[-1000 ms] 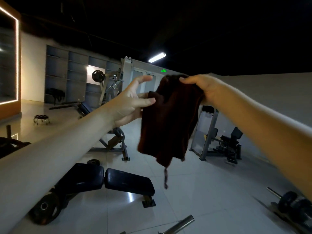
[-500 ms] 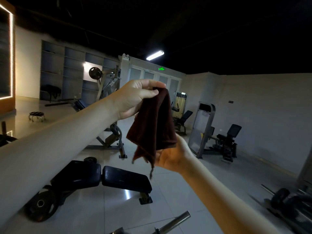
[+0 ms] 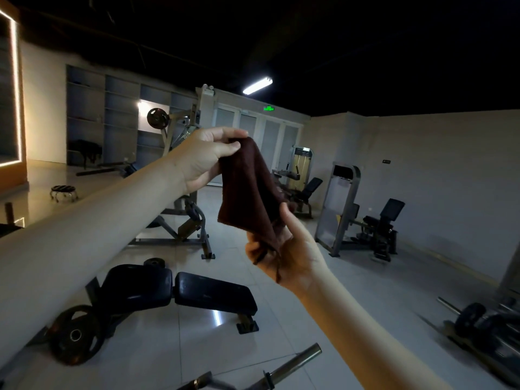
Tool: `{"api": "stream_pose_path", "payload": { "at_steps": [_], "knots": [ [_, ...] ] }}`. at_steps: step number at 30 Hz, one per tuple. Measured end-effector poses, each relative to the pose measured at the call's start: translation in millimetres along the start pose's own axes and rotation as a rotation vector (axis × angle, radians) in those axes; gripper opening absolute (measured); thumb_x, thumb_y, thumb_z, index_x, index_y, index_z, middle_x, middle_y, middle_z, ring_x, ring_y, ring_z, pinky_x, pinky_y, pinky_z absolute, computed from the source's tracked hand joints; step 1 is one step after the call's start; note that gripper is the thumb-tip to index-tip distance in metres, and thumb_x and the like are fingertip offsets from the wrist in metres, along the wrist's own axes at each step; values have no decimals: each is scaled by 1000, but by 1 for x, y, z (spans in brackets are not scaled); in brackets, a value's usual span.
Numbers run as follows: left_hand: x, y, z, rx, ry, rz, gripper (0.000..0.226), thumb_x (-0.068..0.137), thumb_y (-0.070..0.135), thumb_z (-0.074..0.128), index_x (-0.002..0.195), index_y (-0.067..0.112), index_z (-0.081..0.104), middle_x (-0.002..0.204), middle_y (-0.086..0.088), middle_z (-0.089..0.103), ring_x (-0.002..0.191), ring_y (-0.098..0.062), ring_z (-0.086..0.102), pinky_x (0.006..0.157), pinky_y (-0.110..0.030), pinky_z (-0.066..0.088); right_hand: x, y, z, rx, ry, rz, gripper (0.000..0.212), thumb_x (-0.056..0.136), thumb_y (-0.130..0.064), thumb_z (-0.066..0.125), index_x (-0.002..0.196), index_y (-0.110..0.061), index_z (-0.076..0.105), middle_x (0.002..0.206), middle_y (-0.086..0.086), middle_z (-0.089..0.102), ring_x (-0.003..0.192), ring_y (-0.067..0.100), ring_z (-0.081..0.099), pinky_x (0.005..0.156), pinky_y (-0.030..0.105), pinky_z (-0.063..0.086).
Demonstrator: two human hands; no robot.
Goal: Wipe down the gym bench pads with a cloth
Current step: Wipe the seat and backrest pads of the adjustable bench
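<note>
Two grips now on the cloth (image 3: 247, 192): holds the lower end in the curled right hand (image 3: 284, 249), down from the top a second ago; pinches the top corner in the left hand (image 3: 202, 161), open before. Hangs mid-air, well apart from the bench pads (image 3: 208, 291) beyond. Points to folding for use, wiping not yet begun.

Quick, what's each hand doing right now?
Left hand: pinching the top of the dark brown cloth.
Right hand: gripping the cloth's lower end.
</note>
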State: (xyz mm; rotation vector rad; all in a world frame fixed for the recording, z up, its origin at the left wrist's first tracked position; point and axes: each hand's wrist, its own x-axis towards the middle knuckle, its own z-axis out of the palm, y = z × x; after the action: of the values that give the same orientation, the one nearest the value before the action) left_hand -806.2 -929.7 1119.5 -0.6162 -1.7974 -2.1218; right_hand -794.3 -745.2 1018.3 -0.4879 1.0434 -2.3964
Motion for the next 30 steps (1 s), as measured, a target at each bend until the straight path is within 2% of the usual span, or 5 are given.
{"api": "stream_pose_path", "payload": {
  "at_steps": [8,16,20,23,30],
  "knots": [
    [-8,-7,-9,88,35,-13,27,94,-8,47,104,11,65,110,-5,64,97,-8,64,75,-15,54,-1,-29,0,-367,236,292,24,67,-14,67,86,-4,57,58,5,59,45,11,54,45,18,48],
    [-14,0,-3,112,-43,-60,26,94,-5,48,104,11,66,107,-5,66,96,-11,65,74,-19,55,0,-18,-12,-335,102,466,57,79,-51,57,102,1,62,90,12,68,75,20,68,61,27,58],
    [-17,2,7,159,-105,-66,27,95,-2,50,115,8,65,105,-3,67,88,-7,68,72,-19,55,4,10,-19,-228,-9,334,60,83,-58,57,119,-10,58,135,19,55,123,33,55,102,44,45],
    [-19,1,8,167,-127,-73,29,95,-2,49,119,6,63,104,-2,67,87,-6,67,73,-19,55,6,21,-19,-60,100,179,33,78,-45,70,90,-15,63,104,8,62,89,22,65,81,36,50],
    [-25,-8,-6,212,-114,-93,32,94,-5,49,122,4,60,115,-5,63,101,-10,63,77,-17,55,-9,7,-32,-93,194,-14,30,76,-27,66,98,-9,73,96,12,73,83,29,72,70,38,59]
  ]
}}
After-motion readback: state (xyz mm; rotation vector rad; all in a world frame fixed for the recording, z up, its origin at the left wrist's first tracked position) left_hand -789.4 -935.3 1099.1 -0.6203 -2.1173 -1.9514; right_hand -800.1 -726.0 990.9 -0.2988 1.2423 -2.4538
